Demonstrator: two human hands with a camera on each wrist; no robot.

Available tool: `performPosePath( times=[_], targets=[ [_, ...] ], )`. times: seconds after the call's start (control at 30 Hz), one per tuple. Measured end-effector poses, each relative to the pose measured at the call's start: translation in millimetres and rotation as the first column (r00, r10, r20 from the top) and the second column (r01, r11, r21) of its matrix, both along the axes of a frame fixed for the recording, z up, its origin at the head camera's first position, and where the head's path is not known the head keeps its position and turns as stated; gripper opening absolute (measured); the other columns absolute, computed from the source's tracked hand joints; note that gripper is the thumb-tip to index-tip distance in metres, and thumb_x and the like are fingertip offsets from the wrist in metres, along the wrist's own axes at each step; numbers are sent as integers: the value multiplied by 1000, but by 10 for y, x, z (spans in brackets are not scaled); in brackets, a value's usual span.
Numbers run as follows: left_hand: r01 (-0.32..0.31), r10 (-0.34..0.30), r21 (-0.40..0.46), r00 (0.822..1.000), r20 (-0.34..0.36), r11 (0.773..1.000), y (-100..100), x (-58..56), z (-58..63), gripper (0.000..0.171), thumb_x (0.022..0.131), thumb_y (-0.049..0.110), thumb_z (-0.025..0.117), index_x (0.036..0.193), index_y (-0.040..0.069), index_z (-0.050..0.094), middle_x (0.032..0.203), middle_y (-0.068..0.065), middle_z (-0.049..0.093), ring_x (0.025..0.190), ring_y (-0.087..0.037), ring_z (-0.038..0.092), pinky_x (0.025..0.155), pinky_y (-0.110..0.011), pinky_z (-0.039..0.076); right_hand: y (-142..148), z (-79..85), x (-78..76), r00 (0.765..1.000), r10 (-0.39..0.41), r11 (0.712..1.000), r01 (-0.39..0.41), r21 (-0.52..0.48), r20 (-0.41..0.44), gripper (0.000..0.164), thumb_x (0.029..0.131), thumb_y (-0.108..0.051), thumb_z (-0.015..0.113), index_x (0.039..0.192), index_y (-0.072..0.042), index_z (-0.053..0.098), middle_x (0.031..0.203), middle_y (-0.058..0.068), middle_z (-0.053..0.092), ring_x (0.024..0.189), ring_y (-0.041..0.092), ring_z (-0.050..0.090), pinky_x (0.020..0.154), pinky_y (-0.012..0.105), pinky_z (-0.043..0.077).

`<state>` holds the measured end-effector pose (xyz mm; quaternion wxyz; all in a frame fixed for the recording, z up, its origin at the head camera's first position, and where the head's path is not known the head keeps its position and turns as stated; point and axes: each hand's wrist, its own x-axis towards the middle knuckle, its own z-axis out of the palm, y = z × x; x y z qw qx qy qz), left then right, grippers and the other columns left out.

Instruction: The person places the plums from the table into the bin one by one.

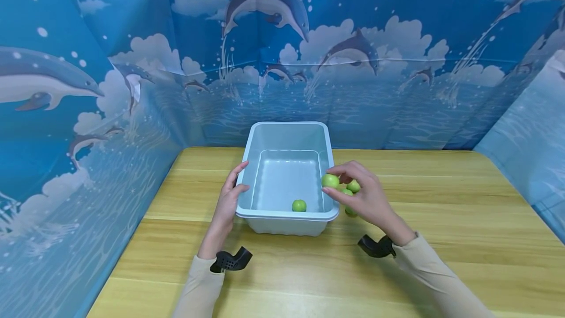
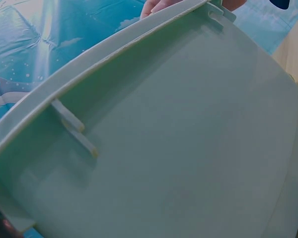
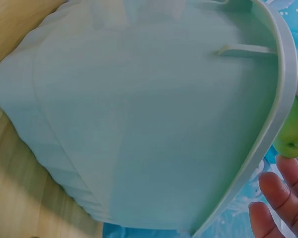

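Observation:
A pale blue-grey plastic bin point(image 1: 287, 225) stands on the table, its front wall filling much of both wrist views. My left hand point(image 1: 228, 205) grips the bin's left rim, thumb over the edge. Above the right rim, my right hand point(image 1: 364, 195) pinches a small round green fruit point(image 1: 330, 181) between thumb and fingers. That fruit point(image 3: 294, 131) shows past the rim in the right wrist view, with other fingers point(image 3: 280, 196) spread below it. One green fruit point(image 1: 299, 205) lies inside the bin near its front wall. Several more green fruits point(image 1: 353, 186) sit on the table, partly behind my right hand.
The wooden table point(image 1: 441, 210) extends on both sides of the bin. Behind and at the sides hangs a blue sheet point(image 1: 282, 92) printed with dolphins and clouds. Each wrist wears a black camera mount point(image 1: 231, 259).

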<state>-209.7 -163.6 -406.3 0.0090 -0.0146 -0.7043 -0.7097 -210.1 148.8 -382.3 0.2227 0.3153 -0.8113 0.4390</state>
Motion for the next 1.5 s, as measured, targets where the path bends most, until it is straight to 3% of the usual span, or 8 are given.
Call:
performPosePath(
  times=[0.2,0.67,1.07,1.5],
  targets=[
    [-4,4,0,1000,11,1000,1,-4,2,54,92,4,42,143,22,41,156,-3,12,141,-21,9,110,-50,10,-34,-30,-24,1000,17,1000,-17,-7,-11,41,72,-7,82,110,-12,68,95,-2,62,80,13,52,69,26,45],
    [-4,4,-8,1000,-16,1000,6,-8,-15,53,92,3,43,142,20,41,155,-2,15,141,-20,8,109,-50,9,-99,-14,-11,1000,13,1000,-14,19,25,33,77,-20,79,107,-19,67,99,-11,63,86,12,53,74,28,44],
    [-9,9,-16,1000,-19,1000,3,-4,-22,54,92,3,43,143,20,41,155,-2,16,141,-20,8,110,-48,10,-158,-38,-24,1000,18,999,-18,36,-2,34,75,-14,80,106,-17,67,100,-10,64,86,16,52,71,28,41],
    [-5,5,-11,1000,-14,1000,6,-11,-17,53,92,4,43,143,20,41,156,-3,13,141,-20,7,110,-49,9,-194,-22,-35,1000,21,998,-20,54,-6,33,75,-17,80,105,-17,66,100,-10,64,92,18,52,75,40,43]
  ],
)
